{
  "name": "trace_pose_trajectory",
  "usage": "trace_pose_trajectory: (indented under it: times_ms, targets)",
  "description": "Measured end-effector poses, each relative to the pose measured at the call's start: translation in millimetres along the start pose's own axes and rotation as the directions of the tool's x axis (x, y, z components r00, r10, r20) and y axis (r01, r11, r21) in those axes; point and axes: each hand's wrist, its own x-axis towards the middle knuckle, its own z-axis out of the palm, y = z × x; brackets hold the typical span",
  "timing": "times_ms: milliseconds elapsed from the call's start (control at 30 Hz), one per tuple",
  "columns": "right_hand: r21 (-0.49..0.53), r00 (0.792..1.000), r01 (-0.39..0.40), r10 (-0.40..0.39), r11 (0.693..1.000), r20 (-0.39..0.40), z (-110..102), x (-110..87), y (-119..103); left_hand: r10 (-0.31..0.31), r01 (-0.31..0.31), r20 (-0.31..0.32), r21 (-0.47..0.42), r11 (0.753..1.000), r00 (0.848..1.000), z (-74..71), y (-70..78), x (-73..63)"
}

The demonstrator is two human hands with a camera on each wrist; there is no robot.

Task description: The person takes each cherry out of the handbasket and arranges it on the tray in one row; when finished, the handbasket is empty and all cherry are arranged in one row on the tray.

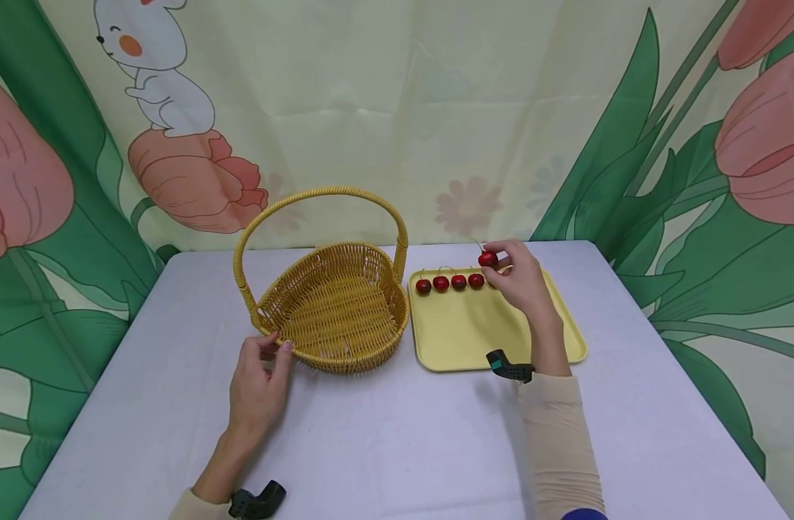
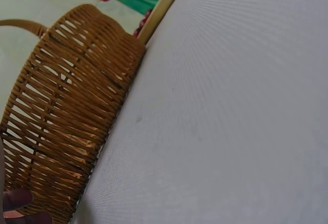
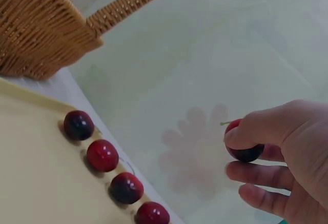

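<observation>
A dark red cherry (image 1: pixel 487 259) with a thin stem is pinched between the thumb and fingers of my right hand (image 1: pixel 520 278), raised over the far edge of a pale yellow tray (image 1: pixel 475 339). The right wrist view shows this cherry (image 3: pixel 245 142) held off the tray. Several more cherries (image 1: pixel 440 284) lie in a row along the tray's far side; the right hand partly hides the row's right end. My left hand (image 1: pixel 260 383) grips the near-left rim of a woven wicker basket (image 1: pixel 345 310), whose inside shows no fruit. Its fingertips (image 2: pixel 31 218) touch the basket's side in the left wrist view.
The basket's tall arched handle (image 1: pixel 335 191) rises over it. Basket and tray stand side by side on a table with a white cloth (image 1: pixel 397 448). Behind the table hangs a printed curtain (image 1: pixel 384 108) with flowers and a rabbit.
</observation>
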Motion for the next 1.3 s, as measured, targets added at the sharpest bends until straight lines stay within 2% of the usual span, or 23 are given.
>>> trace_pose_trajectory:
  times_ms: [233, 500, 833, 1033, 1167, 1300]
  targets:
    - [-0.017, 0.996, -0.059, 0.057, 0.998, -0.064, -1, 3.3, 17, -0.002, 0.002, 0.001, -0.002, 1.0, 1.0, 0.3, -0.4, -0.1]
    - [-0.002, 0.985, -0.137, 0.136, 0.991, -0.102, 0, 3.6, 33, 0.002, -0.002, -0.004, -0.006, 1.0, 1.0, 0.2, 1.0, -0.1]
    - [-0.011, 0.972, -0.207, 0.205, 0.978, -0.115, 2, 2.3, 57, -0.003, 0.003, 0.001, -0.015, 1.0, 1.0, -0.2, 0.6, 0.1]
    - [-0.001, 0.952, -0.283, 0.281, 0.959, -0.119, 6, 0.1, 68, -0.01, 0.01, 0.003, 0.006, 1.0, 1.0, 0.4, 1.1, 0.5]
    - [-0.028, 0.943, -0.32, 0.315, 0.947, -0.111, 11, -0.9, 72, -0.017, 0.017, 0.004, 0.014, 1.0, 1.0, 0.8, 1.3, 0.2]
    - [-0.07, 0.941, -0.328, 0.32, 0.942, -0.107, 15, -0.3, 76, -0.018, 0.018, 0.003, 0.014, 1.0, 1.0, 0.9, 1.6, -0.4]
